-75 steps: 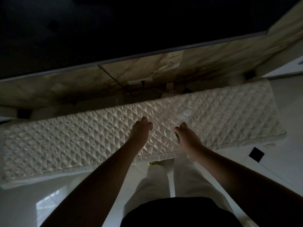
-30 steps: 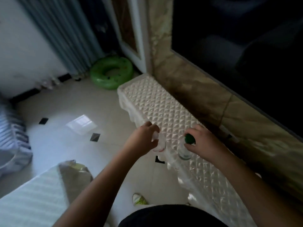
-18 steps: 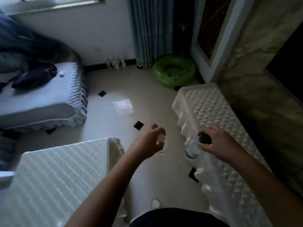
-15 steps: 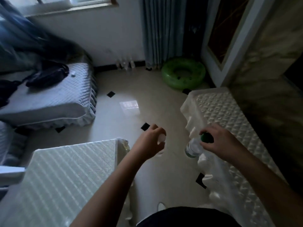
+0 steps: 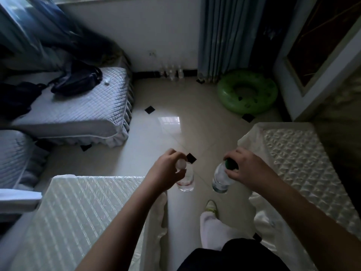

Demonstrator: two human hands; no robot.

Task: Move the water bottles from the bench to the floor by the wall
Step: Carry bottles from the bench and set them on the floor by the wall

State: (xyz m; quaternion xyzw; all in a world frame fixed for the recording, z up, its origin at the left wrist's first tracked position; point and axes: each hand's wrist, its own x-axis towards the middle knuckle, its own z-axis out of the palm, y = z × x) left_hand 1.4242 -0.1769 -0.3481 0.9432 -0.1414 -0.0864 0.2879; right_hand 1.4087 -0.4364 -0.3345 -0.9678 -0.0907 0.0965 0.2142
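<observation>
My left hand (image 5: 168, 171) grips the top of a clear water bottle with a white cap (image 5: 186, 181), which hangs over the tiled floor. My right hand (image 5: 246, 169) grips the top of a clear water bottle with a green cap (image 5: 219, 179), tilted, also over the floor. The quilted cream bench (image 5: 300, 161) lies to my right along the marble wall. Several clear bottles (image 5: 172, 73) stand on the floor against the far white wall.
A white-covered table (image 5: 78, 222) stands at my lower left. A grey-covered sofa (image 5: 82, 110) with dark bags (image 5: 76, 80) sits at the left. A green inflatable ring (image 5: 247, 94) lies by the curtain (image 5: 220, 36). A strip of tiled floor (image 5: 172, 122) runs to the far wall.
I picked up both bottles from the bench and turned left, away from it. The view now faces the far wall, and both bottles hang over the floor.
</observation>
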